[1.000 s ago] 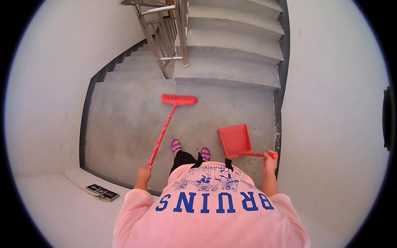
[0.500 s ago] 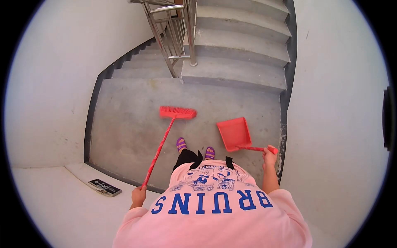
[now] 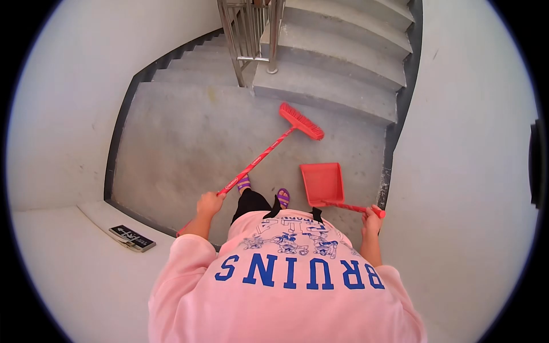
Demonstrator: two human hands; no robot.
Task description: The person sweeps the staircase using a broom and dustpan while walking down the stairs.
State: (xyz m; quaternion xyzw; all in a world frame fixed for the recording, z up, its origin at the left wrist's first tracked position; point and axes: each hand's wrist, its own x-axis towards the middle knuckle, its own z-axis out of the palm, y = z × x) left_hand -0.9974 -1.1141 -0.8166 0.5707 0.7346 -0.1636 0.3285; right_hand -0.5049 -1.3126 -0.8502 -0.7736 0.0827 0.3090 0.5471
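My left hand (image 3: 210, 204) is closed around the handle of a red broom (image 3: 257, 161), which slants up and to the right. The broom's head lies beyond my feet, near the bottom step, with its bristles facing the upper right. My right hand (image 3: 372, 220) grips the end of the short handle of a red dustpan (image 3: 322, 183). The pan is right of my feet, below the broom head, and its wide side faces the stairs. Broom and dustpan are apart. I cannot make out any dirt in the pan.
Grey steps (image 3: 326, 88) rise at the upper right, and others (image 3: 197, 71) descend at the upper left. A metal railing (image 3: 251, 57) stands between them. White walls flank the landing (image 3: 171, 137). A dark sign (image 3: 132, 235) is mounted at the lower left.
The broom head has swung right and away from my feet, turning diagonal. My left hand has moved up and right with the handle. The dustpan has barely moved.
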